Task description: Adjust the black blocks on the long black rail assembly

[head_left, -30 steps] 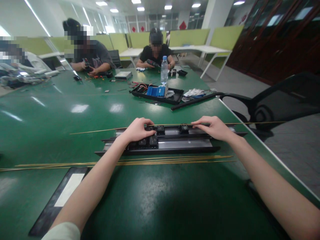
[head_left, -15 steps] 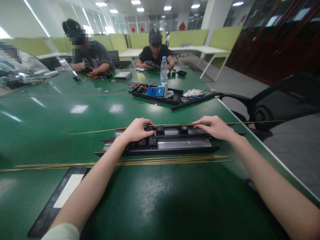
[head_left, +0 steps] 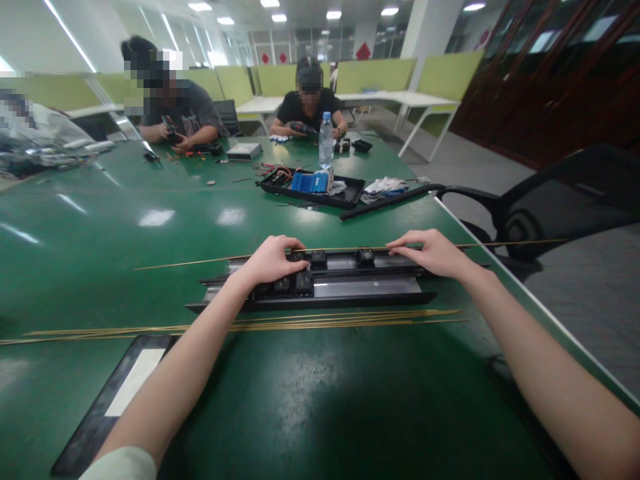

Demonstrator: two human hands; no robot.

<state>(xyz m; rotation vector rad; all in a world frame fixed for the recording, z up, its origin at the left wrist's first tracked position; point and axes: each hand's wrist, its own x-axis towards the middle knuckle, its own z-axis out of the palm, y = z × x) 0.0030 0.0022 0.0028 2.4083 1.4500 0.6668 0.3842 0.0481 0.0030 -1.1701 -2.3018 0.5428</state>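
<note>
right hand is pinching the thin rod, which is running along the far edge of the rear rail. left hand is curling around a black block, can't tell if gripping.

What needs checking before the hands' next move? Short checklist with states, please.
1. Right hand on the rod: ok, fingertips pinch it.
2. Left hand on the rod: cannot tell, its fingers hide any contact.
3. Rod against the rear rail: cannot tell, it runs along the far edge but touching is too fine to see.
4. Rod fully over the table: not ok, its right end overhangs the edge on the chair side.
5. Spare rods off the front rail: ok, they lie on its near side.
</note>
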